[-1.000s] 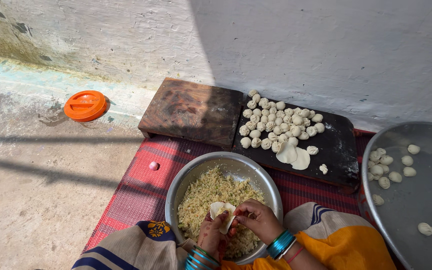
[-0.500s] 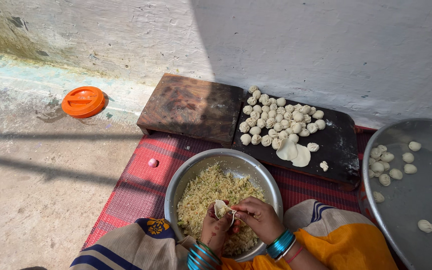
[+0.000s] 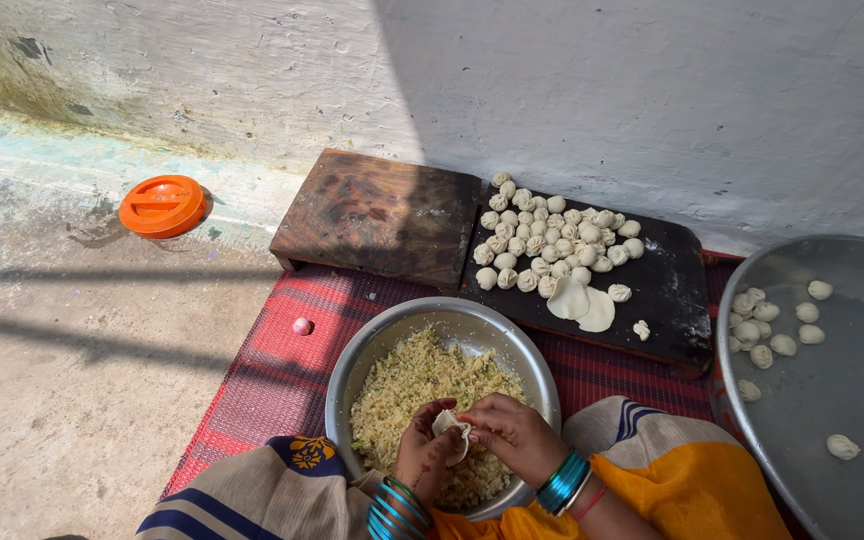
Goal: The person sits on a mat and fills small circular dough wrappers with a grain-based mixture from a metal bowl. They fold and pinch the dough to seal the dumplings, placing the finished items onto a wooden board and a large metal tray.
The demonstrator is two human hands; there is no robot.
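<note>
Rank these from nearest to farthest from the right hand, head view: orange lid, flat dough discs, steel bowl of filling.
From the right hand:
1. Steel bowl of filling, directly under the hand, which works over it.
2. Flat dough discs, up and slightly right, on the dark board.
3. Orange lid, far upper left, on the bare floor by the wall.

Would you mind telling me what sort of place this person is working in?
Probably a home courtyard used for floor-level cooking: bare concrete floor, whitewashed wall, a red woven mat with a round steel bowl of filling, and a dark board of white dumplings.
</note>
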